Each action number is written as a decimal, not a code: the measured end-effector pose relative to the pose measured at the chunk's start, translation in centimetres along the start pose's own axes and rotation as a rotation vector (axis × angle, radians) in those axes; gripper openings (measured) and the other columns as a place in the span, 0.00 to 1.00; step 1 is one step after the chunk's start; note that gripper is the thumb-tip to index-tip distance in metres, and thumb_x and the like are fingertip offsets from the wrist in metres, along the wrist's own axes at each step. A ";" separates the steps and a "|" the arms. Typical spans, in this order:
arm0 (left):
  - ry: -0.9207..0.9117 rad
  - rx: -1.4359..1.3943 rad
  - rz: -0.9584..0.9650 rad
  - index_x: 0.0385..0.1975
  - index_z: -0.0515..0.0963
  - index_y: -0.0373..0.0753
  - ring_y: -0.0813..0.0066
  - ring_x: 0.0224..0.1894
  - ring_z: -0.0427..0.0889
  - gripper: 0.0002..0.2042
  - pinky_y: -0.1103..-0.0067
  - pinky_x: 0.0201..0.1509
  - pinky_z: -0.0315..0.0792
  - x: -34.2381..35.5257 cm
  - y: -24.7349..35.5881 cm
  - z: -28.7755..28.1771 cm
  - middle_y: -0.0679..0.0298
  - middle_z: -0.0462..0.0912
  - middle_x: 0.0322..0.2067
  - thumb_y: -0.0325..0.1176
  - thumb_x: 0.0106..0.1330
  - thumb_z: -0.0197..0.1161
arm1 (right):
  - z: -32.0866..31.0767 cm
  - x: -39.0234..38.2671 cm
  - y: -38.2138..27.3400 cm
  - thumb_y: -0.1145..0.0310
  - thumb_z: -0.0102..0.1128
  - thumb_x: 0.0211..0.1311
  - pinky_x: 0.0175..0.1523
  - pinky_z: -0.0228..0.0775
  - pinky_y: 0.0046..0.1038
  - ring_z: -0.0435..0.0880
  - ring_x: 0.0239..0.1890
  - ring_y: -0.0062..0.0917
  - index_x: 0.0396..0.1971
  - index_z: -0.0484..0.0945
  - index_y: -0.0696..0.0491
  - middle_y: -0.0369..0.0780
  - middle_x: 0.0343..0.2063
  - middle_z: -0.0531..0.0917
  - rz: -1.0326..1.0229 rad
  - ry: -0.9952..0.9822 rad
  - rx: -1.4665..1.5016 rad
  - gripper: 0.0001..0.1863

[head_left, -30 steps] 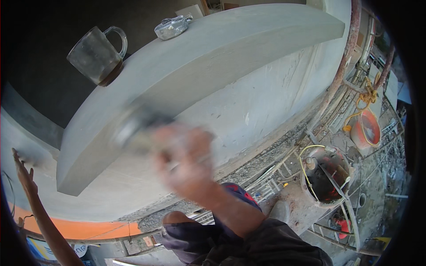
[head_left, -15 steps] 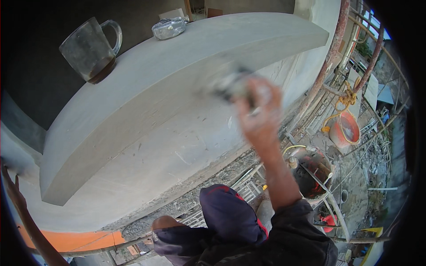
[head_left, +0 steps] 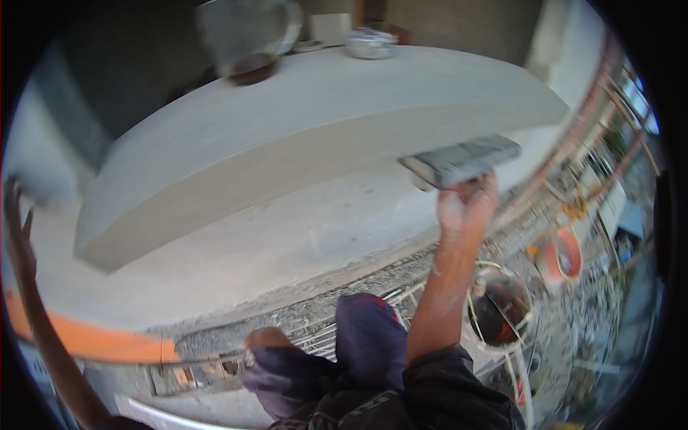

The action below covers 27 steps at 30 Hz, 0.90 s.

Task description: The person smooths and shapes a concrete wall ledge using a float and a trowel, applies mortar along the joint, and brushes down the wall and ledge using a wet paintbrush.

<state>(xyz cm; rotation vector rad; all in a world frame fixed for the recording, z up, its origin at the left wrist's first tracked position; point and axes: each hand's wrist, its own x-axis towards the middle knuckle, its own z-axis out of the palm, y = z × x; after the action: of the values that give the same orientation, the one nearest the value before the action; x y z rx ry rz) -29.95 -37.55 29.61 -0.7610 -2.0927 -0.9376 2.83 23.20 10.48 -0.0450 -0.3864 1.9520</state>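
Note:
My right hand [head_left: 467, 204] is closed round a plastering float [head_left: 469, 156], a flat grey rectangular tool smeared with cement. The float is held up just in front of the lower right part of a curved grey plastered ledge [head_left: 322, 147]; whether it touches the surface I cannot tell. At the far left, my left hand [head_left: 19, 229] has its fingers stretched out, next to the pale wall. On top of the ledge stand a clear glass mug [head_left: 240, 36] with some dark liquid at the bottom and a small round silvery container [head_left: 370, 44].
Below the ledge, the wall carries an orange band [head_left: 93, 337] at the lower left. Scaffold poles [head_left: 598, 93] rise at the right. Beyond my right arm are a dark, mortar-stained bucket [head_left: 498, 315] and a reddish bucket [head_left: 559, 254] by a yellow rope, with rubble-strewn ground further down.
My right hand has swung down and right, and the float has come away from the ledge's front face. The view has shifted, so the mug and container appear higher and further right.

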 end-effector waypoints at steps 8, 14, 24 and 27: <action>0.148 -0.088 -0.265 0.70 0.53 0.46 0.55 0.72 0.49 0.34 0.55 0.72 0.50 -5.4 5.3 2.0 0.58 0.53 0.70 0.61 0.71 0.29 | 3.5 -13.2 9.4 0.62 0.45 0.70 0.28 0.76 0.18 0.79 0.25 0.16 0.40 0.78 0.52 0.34 0.30 0.83 0.246 -0.041 0.091 0.13; 0.159 -0.125 -0.304 0.70 0.55 0.49 0.57 0.72 0.50 0.33 0.56 0.72 0.50 -9.5 3.6 0.1 0.59 0.55 0.70 0.62 0.71 0.28 | 7.9 -25.9 21.9 0.68 0.49 0.69 0.53 0.74 0.31 0.78 0.45 0.22 0.52 0.69 0.51 0.38 0.44 0.78 0.614 -0.119 0.173 0.14; 0.240 -0.150 -0.432 0.70 0.54 0.44 0.52 0.71 0.54 0.35 0.55 0.69 0.55 -16.4 -1.1 0.9 0.54 0.58 0.68 0.62 0.70 0.30 | 6.7 -26.7 15.2 0.73 0.67 0.54 0.39 0.70 0.35 0.75 0.39 0.32 0.48 0.74 0.52 0.38 0.42 0.72 -0.187 -0.777 -0.965 0.20; 0.295 -0.323 -0.453 0.70 0.54 0.42 0.51 0.70 0.54 0.35 0.55 0.69 0.55 -16.9 -0.6 4.5 0.53 0.59 0.67 0.61 0.71 0.30 | 9.7 -25.6 15.8 0.68 0.71 0.47 0.49 0.62 0.40 0.74 0.41 0.28 0.49 0.78 0.49 0.34 0.44 0.72 -0.930 -1.233 -1.332 0.24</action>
<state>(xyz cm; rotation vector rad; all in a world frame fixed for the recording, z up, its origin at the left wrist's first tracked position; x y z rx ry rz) -22.31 -38.04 13.86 -0.2705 -1.9031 -1.5591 -2.78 -7.90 11.33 0.4198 -2.0002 0.3329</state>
